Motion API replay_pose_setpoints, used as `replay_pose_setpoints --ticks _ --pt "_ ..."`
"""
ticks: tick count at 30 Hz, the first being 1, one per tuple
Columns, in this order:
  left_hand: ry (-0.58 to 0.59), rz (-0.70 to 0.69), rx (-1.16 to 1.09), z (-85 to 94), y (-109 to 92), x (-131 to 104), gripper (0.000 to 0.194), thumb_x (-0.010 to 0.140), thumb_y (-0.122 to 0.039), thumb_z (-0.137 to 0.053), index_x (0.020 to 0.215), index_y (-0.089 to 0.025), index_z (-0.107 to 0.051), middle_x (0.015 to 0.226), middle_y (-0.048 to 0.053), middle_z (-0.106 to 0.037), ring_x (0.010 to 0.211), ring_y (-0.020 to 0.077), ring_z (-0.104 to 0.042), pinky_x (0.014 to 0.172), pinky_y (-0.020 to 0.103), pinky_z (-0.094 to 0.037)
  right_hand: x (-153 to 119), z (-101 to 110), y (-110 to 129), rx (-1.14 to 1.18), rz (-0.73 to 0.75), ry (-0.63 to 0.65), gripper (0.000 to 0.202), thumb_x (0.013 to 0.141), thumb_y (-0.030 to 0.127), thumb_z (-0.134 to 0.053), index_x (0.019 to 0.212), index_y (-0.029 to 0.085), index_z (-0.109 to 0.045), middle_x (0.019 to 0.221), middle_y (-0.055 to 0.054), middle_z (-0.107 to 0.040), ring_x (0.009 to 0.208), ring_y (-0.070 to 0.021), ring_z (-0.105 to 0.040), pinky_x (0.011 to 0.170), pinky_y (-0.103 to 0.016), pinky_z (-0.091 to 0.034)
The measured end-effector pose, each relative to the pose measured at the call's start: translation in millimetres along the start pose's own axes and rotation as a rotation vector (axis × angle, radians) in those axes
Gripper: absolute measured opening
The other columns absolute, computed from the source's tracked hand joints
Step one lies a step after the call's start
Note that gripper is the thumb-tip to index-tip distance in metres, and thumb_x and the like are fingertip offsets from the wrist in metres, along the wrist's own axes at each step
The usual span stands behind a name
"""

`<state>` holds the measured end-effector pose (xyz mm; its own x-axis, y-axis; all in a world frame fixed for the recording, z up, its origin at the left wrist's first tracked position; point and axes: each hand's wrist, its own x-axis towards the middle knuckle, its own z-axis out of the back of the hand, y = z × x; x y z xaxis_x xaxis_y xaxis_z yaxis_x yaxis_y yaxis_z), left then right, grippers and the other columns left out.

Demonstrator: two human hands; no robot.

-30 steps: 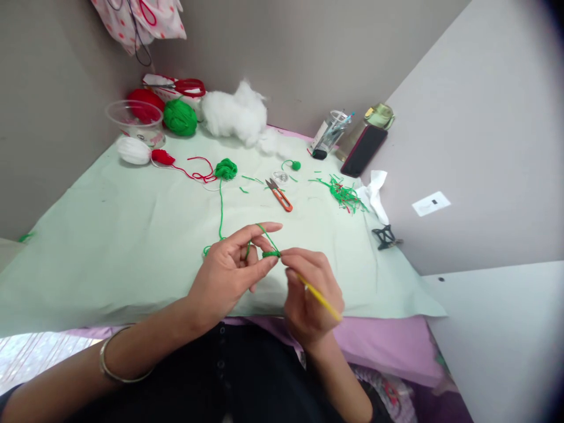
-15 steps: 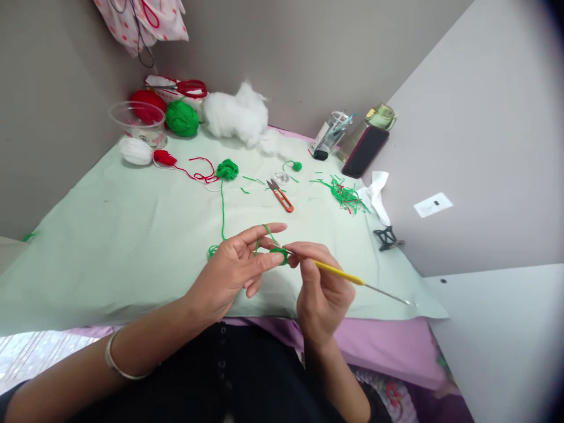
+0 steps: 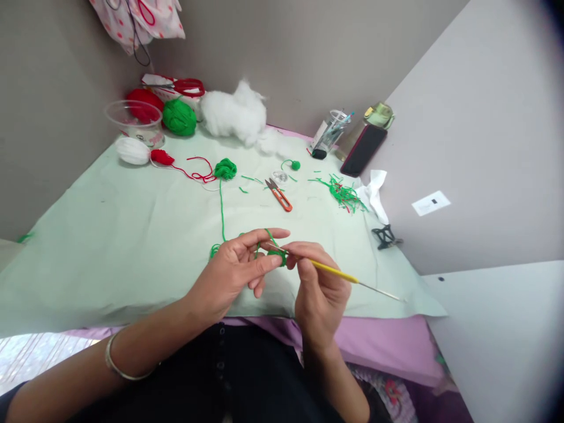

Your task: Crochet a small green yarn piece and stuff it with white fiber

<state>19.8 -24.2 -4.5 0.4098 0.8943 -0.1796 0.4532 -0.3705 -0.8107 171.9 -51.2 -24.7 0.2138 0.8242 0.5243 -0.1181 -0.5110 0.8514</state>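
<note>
Between thumb and fingers, my left hand (image 3: pixel 235 270) pinches a small green crocheted piece (image 3: pixel 277 257), and green yarn runs over its raised index finger. My right hand (image 3: pixel 324 291) grips the yellow handle of a crochet hook (image 3: pixel 335 271). The hook's thin tip meets the green piece, while its other metal end points down to the right. From a small green yarn bundle (image 3: pixel 225 169), a strand (image 3: pixel 222 211) leads down behind my left hand.
Orange snips (image 3: pixel 278 195) lie mid-table, with green yarn scraps (image 3: pixel 346 195) to their right. White stuffing (image 3: pixel 233 114), a green yarn ball (image 3: pixel 179 117) and a plastic tub (image 3: pixel 134 123) stand at the back. A phone (image 3: pixel 364 150) leans against a bottle (image 3: pixel 379 116).
The hook in my right hand has shifted slightly left, and its angle is a little different. Both hands still hold the same things.
</note>
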Motion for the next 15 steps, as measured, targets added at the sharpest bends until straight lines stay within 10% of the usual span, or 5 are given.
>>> replay_pose_setpoints --ticks 8,15 --pt "-0.02 -0.017 0.071 7.9 -0.3 -0.9 0.027 0.086 -0.026 -0.083 0.112 -0.026 -0.083 0.098 -0.002 -0.062 0.046 -0.0019 -0.043 0.044 0.016 -0.045 0.2 6.1 -1.3 0.159 -0.169 -0.028 0.022 0.106 0.028 -0.054 0.1 0.025 -0.074 0.093 -0.001 -0.08 0.07 -0.0111 -0.067 0.07 -0.027 -0.057" --pt "-0.136 -0.111 0.36 4.0 -0.8 -6.8 0.031 0.087 -0.022 -0.08 0.118 -0.025 -0.081 0.073 -0.006 -0.058 0.05 0.0028 -0.05 0.054 0.016 -0.047 -8.3 4.5 2.5 -0.349 0.254 0.084 0.026 0.104 0.012 -0.05 0.116 0.024 -0.07 0.1 -0.005 -0.077 0.084 -0.0157 -0.072 0.073 -0.031 -0.061"
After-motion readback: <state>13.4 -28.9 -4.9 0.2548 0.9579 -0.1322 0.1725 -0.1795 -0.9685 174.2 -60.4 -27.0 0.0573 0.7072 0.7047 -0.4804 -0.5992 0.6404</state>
